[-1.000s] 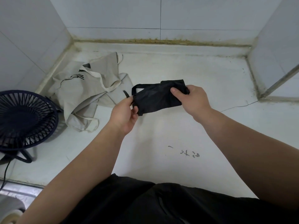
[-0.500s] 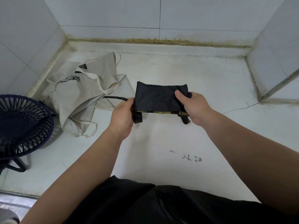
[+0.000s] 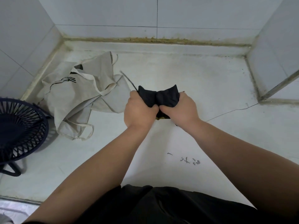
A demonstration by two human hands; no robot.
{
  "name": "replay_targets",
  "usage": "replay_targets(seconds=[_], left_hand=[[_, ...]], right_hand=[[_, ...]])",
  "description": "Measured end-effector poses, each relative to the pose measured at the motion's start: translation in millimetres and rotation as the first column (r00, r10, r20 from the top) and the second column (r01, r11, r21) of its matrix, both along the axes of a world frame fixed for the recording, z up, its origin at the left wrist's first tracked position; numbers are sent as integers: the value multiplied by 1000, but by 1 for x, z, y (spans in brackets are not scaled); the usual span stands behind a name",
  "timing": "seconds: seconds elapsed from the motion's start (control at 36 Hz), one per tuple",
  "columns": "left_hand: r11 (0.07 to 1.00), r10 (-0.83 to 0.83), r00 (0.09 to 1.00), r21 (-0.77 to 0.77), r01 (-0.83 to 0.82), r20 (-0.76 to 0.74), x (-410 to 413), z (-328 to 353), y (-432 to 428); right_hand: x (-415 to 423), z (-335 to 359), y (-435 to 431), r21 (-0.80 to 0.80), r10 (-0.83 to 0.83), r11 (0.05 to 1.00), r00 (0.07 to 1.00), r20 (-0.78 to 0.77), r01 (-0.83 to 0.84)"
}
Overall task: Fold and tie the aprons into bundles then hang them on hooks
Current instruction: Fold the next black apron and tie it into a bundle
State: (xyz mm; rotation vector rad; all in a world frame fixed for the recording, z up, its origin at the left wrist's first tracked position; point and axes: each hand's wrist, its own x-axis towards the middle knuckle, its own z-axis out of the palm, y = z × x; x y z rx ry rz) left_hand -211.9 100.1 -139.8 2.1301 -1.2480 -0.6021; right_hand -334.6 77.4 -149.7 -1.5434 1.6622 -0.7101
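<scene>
We see the left hand [image 3: 140, 109] and right hand [image 3: 181, 109], now touching, grasp the black apron [image 3: 161, 97], folded narrower than before; tying comes next.

Pale tiled walls [image 3: 105, 12] box me in, grimy yellow seam [image 3: 153, 39] along the back, a crack [image 3: 231, 110] running across the white surface [image 3: 210, 75], dark blue fan [image 3: 19, 130] on my left.

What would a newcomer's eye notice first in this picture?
At the centre, the left hand and the right hand grip a folded black cloth apron. To their left lies a crumpled beige cloth apron, with a dark blue round fan at the left edge.
</scene>
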Motion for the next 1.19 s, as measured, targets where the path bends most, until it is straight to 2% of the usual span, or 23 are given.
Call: replay_targets(seconds=[0.08, 0.17, 0.22, 0.31, 0.36, 0.42, 0.47, 0.58, 0.64, 0.69, 0.78, 0.92, 1.08, 1.19], left_hand=[[993, -112, 993, -34, 114, 46, -5, -3, 2], [968, -248, 968, -46, 247, -28, 0, -5, 4], [947, -321, 943, -39, 318, -93, 3, -4, 7], [931, -364, 916, -40, 363, -166, 1, -3, 12], [935, -352, 920, -29, 353, -173, 3, -5, 13], [945, -325, 925, -22, 328, -197, 7, -8, 15], [960, -276, 932, -15, 281, -235, 11, -10, 13], [967, -236, 952, 44, 249, -197, 13, -12, 9], [961, -243, 957, 92, 259, -156, 12, -14, 9], [955, -265, 955, 103, 279, -131, 10, -16, 12], [957, -282, 958, 59, 285, -60, 6, -19, 14], [960, -266, 962, -66, 271, 68, 7, -28, 18], [947, -171, 985, -271, 170, 19, 6, -32, 26], [956, -185, 981, -221, 194, 61, 5, -34, 26]], right_hand=[[0, -5, -2, -46, 48, 998, 994, -94, -53], [-5, -2, -3, 16, 133, 991, 983, -123, -132], [-7, 3, -3, 56, 256, 967, 953, -164, -250], [-6, 13, -5, 134, 397, 916, 901, -173, -378], [-6, 20, -6, 216, 418, 894, 903, -95, -392], [-5, 26, -6, 304, 373, 876, 925, 64, -375], [-4, 24, -7, 308, 345, 881, 933, 101, -359], [-2, 3, -6, 117, 361, 932, 899, -249, -342], [-3, -5, -4, 40, 336, 938, 870, -361, -346], [-2, -7, 0, -17, 328, 932, 860, -391, -363], [1, -6, 3, -54, 355, 920, 884, -303, -388], [0, 1, 2, 25, 318, 948, 948, -18, -318], [-2, 3, 4, -105, 343, 933, 939, -35, -344], [4, 0, 7, -134, 275, 953, 961, 5, -272]])
